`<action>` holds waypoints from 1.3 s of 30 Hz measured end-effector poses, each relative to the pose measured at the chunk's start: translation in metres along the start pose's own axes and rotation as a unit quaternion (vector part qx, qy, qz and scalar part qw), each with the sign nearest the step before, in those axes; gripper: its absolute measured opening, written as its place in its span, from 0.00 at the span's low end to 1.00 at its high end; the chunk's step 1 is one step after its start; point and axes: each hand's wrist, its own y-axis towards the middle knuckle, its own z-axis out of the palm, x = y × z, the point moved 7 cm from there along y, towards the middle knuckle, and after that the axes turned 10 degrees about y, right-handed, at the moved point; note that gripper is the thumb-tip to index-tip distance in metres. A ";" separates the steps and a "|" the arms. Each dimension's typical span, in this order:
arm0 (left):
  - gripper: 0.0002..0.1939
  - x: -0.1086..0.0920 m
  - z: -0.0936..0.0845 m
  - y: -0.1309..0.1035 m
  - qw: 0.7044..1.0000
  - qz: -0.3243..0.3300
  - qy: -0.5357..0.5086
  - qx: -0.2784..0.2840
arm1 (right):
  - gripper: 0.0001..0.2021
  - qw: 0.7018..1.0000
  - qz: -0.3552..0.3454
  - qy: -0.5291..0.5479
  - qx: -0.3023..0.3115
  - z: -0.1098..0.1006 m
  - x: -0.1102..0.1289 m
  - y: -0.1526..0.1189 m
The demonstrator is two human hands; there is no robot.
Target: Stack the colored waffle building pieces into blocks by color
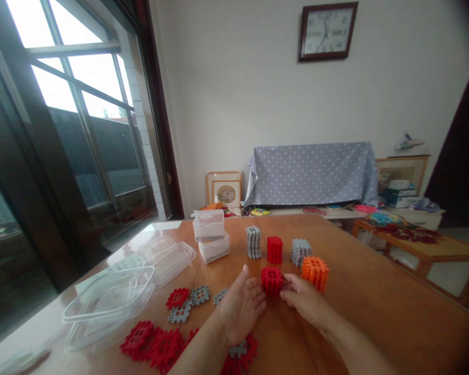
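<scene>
A stack of red waffle blocks [271, 281] stands on the wooden table between my two hands. My left hand [242, 307] is open beside its left side, palm turned toward it and fingers stretched out. From the right, the fingertips and thumb of my right hand [300, 296] close on the stack's edge. Just behind are a tall grey stack [254, 242], another red stack [274, 250] and a shorter grey stack [300, 252]. An orange stack [315, 272] rises behind my right hand. Loose red blocks [167, 348] and grey blocks [180, 311] lie left of and partly under my left forearm.
Clear plastic containers [109, 294] and a clear lid [175, 264] occupy the table's left side. Two small white boxes [209, 225] are piled farther back. Beyond the table [375, 302], a low cabinet carries something under a dotted cloth [312, 174]. A side bench [433, 250] stands at right.
</scene>
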 end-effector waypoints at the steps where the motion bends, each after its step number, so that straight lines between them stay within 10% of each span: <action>1: 0.52 0.000 0.000 0.001 1.000 0.002 0.001 0.004 | 0.21 1.000 -0.002 -0.001 -0.003 0.000 0.001 0.000; 14: 0.53 -0.001 -0.001 -0.001 1.000 0.016 0.015 0.017 | 0.17 1.000 -0.023 -0.012 -0.010 -0.001 0.006 0.000; 21: 0.44 -0.034 -0.023 -0.024 0.994 0.061 0.042 -0.084 | 0.09 0.993 -0.031 -0.083 -0.074 -0.019 0.008 -0.007; 33: 0.19 -0.081 -0.076 -0.071 0.935 0.198 0.107 -0.274 | 0.24 0.925 -0.180 -0.282 0.183 0.099 0.043 -0.071; 39: 0.20 -0.081 -0.088 -0.072 0.911 0.179 0.204 -0.312 | 0.26 0.913 -0.175 -0.315 0.190 0.105 0.039 -0.070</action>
